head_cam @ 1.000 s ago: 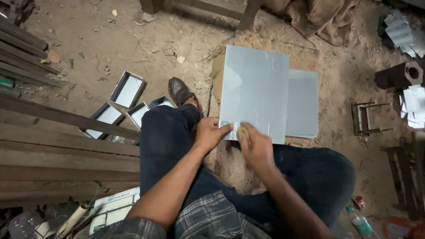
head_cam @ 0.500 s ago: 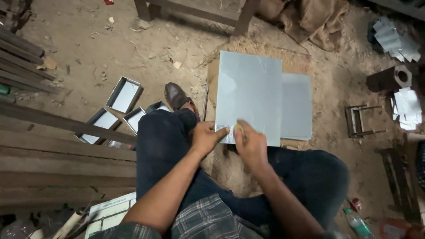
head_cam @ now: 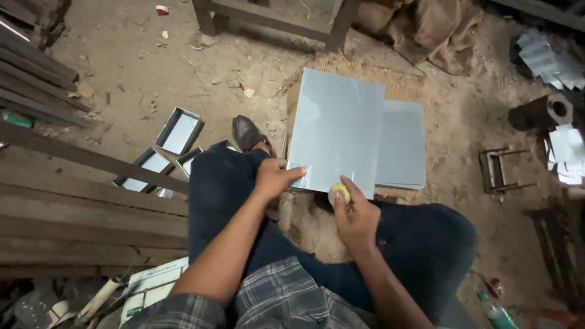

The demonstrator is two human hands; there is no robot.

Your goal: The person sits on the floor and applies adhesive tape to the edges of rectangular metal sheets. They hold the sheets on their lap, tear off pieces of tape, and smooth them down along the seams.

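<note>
I sit on a sandy floor in dark jeans. A grey metal sheet (head_cam: 335,131) lies in front of my knees on a straw mat, overlapping a second grey sheet (head_cam: 401,143) to its right. My left hand (head_cam: 274,178) rests its fingertips on the near left corner of the top sheet. Just off the sheet's near edge, my right hand (head_cam: 355,213) pinches a small round yellowish object (head_cam: 339,193).
Several shallow metal trays (head_cam: 180,131) lie left of my shoe (head_cam: 245,132). Long wooden planks (head_cam: 79,201) stack along the left. A wooden bench's legs (head_cam: 268,18) and sacking (head_cam: 426,27) stand beyond. Metal offcuts (head_cam: 563,149), a small stand (head_cam: 499,170) and a bottle (head_cam: 496,311) sit right.
My right hand has drawn back from the sheet's near edge and now shows the small yellowish object between its fingers. The left hand stays at the corner.
</note>
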